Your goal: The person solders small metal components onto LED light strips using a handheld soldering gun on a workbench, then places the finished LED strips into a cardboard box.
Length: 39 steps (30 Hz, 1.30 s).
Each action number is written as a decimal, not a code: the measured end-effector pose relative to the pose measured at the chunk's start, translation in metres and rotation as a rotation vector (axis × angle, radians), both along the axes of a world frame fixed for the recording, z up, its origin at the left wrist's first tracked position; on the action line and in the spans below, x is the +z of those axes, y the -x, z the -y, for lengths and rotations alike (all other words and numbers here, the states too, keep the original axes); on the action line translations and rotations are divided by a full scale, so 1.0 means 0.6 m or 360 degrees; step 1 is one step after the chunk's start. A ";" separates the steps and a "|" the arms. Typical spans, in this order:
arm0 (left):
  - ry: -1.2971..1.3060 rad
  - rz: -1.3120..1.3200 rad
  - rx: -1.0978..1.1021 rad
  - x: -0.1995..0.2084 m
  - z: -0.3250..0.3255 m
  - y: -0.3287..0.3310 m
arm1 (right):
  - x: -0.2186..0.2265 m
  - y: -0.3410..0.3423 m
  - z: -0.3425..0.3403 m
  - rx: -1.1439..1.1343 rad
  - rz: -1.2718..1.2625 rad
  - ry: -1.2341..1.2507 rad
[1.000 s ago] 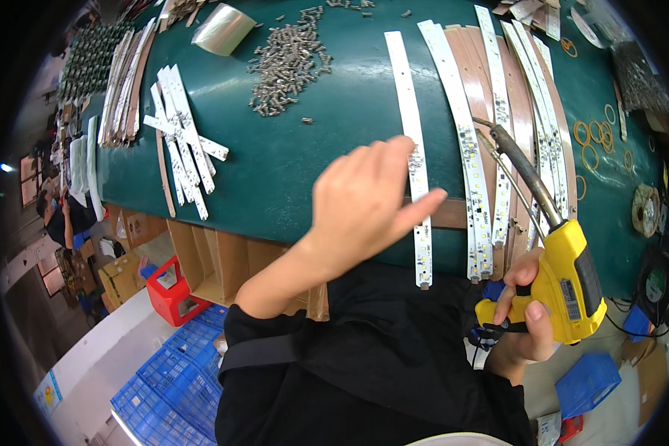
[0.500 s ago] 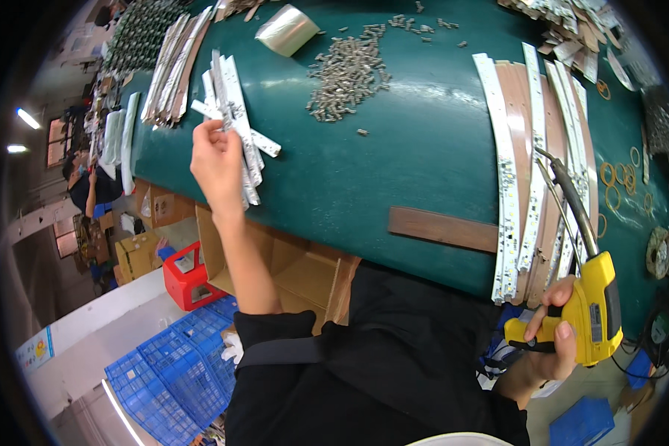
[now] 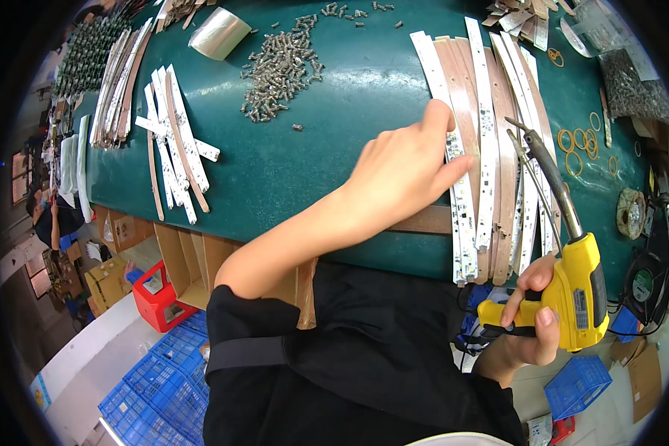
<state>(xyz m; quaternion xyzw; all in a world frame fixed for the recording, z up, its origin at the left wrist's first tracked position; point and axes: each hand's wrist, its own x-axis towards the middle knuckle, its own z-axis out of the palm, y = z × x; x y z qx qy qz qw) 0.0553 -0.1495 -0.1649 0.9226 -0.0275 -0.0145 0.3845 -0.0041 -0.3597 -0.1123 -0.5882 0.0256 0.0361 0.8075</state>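
My left hand (image 3: 401, 167) reaches across to a row of strips on the right of the bench. Its thumb and index finger are apart over the leftmost white LED strip (image 3: 462, 223), and whether they touch it is hard to tell. My right hand (image 3: 531, 320) is wrapped round the handle of a yellow soldering gun (image 3: 583, 297). The gun's long metal tip and thin feed tube (image 3: 535, 175) point up and left, above more white strips (image 3: 485, 149) and brown strips (image 3: 507, 178). A loose, crossed pile of strips (image 3: 177, 145) lies at the left.
Small metal parts (image 3: 279, 70) are heaped on the green bench (image 3: 334, 126), near a roll of clear tape (image 3: 219, 33). A dark wooden bar (image 3: 427, 221) lies partly under the strips. Rubber bands (image 3: 576, 141) sit at right. Below are a cardboard box (image 3: 193, 260) and blue crates (image 3: 156, 386).
My left hand has let go of the strips in the left pile and moved right, to the row. The view has shifted right. My right hand still holds the soldering gun.
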 end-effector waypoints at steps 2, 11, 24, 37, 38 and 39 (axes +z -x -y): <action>0.0041 -0.0005 -0.0032 -0.012 0.005 -0.011 | -0.002 0.001 0.011 0.0020 0.0009 0.0011; 0.0448 -0.0247 0.0113 0.010 -0.045 0.016 | -0.008 -0.004 0.014 -0.0015 0.0013 0.0044; 0.0541 -0.0441 0.0165 0.007 -0.134 0.065 | -0.014 -0.001 0.006 0.0015 0.0003 0.0034; -0.0503 0.0451 -0.0089 0.012 -0.039 0.040 | -0.006 0.001 -0.004 0.0007 -0.0016 0.0103; -0.0468 0.0267 -0.0064 0.015 -0.032 0.034 | -0.005 0.001 -0.004 0.0026 -0.0025 0.0091; -0.0432 0.0082 -0.0040 0.020 -0.029 0.030 | -0.005 0.001 -0.004 0.0046 -0.0034 0.0079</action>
